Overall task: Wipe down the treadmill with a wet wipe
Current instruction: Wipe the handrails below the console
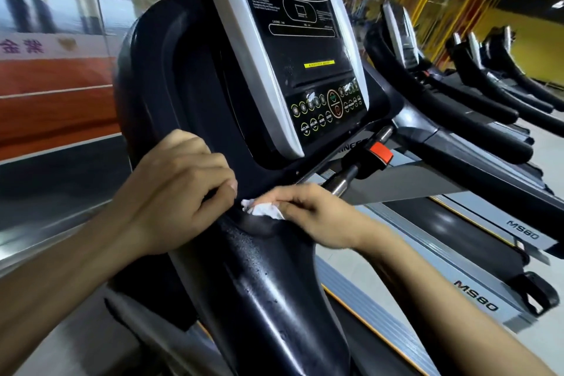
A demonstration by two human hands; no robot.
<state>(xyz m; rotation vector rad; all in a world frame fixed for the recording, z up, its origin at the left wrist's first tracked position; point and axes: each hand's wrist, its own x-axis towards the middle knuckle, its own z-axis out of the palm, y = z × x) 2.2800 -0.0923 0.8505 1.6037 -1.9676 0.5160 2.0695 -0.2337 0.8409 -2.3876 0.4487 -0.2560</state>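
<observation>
Two hands work on the treadmill [262, 278]: the left hand [180, 189] grips its black edge, the right hand [308, 217] pinches a white wet wipe [262, 210] against it.

The wet wipe [263, 210] is mostly hidden under the right hand's fingers [300, 201].

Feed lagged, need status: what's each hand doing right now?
Left hand: fingers curled round the black treadmill frame, gripping it.
Right hand: pinching the white wipe against the frame.

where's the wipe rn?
Head view, lower centre: the wet wipe is pinched in the right hand, against the black handrail just below the console.
</observation>
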